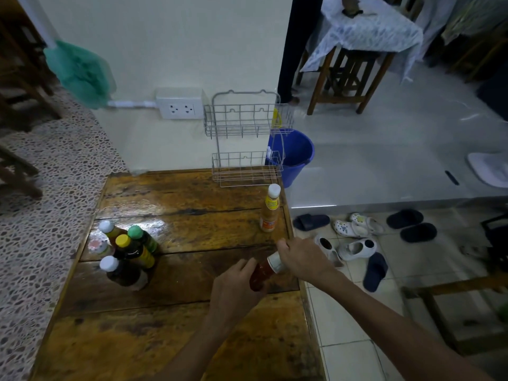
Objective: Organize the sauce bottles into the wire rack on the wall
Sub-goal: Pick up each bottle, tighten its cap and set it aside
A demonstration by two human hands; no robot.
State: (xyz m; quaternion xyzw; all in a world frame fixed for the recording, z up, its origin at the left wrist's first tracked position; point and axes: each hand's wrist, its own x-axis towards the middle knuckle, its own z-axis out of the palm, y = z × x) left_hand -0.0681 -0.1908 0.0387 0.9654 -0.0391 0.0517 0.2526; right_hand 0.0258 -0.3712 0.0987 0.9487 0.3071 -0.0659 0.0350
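1. A green net bag (79, 72) hangs on the wall at the far left, above the pebbled floor.
2. Five sauce bottles (126, 254) stand bunched together near the left edge of the wooden table (170, 320): one with a green cap, one with a yellow cap, the others with white or pale caps.
3. A white power socket (180, 105) sits on the wall, just left of the rack.
4. The wire rack (246, 138) hangs on the wall with two shelves, both holding no bottles; its lower shelf reaches down to the table's far edge.
5. The left hand (236, 290) has its fingers curled round the lower body of a red sauce bottle (261, 274), which lies tilted above the table's right side.
6. The right hand (302, 258) grips the same bottle at its white-labelled neck end, fingers wrapped over it.
7. An orange sauce bottle (270, 209) with a white cap stands upright, alone near the table's right edge, between the hands and the rack.
8. A blue bucket (295, 156) stands on the floor behind the rack's right side.
9. Sandals and white clogs (357, 237) lie scattered on the tiled floor to the right.
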